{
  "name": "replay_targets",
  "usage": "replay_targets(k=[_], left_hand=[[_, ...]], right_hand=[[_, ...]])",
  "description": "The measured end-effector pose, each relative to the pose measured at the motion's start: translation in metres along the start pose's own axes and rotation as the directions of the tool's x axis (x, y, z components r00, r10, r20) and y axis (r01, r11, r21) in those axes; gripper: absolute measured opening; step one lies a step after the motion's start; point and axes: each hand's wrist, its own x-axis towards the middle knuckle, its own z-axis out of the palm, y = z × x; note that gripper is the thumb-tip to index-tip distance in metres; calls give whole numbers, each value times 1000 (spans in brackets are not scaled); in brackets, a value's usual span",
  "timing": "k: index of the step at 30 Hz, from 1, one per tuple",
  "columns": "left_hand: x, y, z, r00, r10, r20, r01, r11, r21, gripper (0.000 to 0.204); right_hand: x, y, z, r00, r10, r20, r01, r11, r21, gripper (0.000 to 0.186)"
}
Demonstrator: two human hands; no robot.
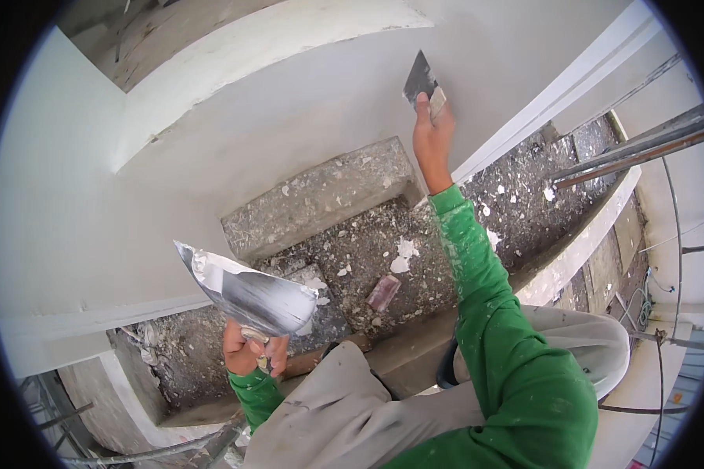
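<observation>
My left hand (254, 348) is closed on the handle of a wide steel trowel (250, 293), with white paste along its far edge. My right hand (432, 133) reaches out over the pale plastered wall (321, 94), closed on a smaller grey putty knife (421, 76) whose blade is at or near the surface; contact is hard to tell. Below them a rough concrete step (317, 195) runs along the wall. A small reddish block (382, 293) lies on the debris-strewn floor (352, 246) beside white flakes.
My knees (571, 344) are bent over a narrow concrete ledge (567, 242). Metal poles (626, 144) stand at the right, with hanging cables (669, 219) and a coiled line beyond. More metal bars (62, 414) show at the lower left. A white vertical trim (547, 86) borders the wall.
</observation>
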Motion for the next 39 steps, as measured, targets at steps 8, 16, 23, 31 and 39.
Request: replay_targets(k=[8,16,23,31,39], left_hand=[[-4,-9,25,977,-76,-200,89,995,55,52],[-19,-7,22,973,-23,-231,32,999,34,53],[-43,4,14,978,10,-210,-2,999,39,51],[-51,9,21,959,23,-284,-23,1000,3,55],[-71,7,14,947,76,-313,-80,997,1,53]], right_hand=[[41,-2,17,948,-152,-279,83,966,-245,29],[52,-5,55,944,-190,-272,141,972,-189,48],[41,-24,103,975,-79,-207,25,968,-248,71],[-110,-137,237,932,-359,36,353,887,-297,74],[-153,-118,170,840,-345,419,333,937,104,67]])
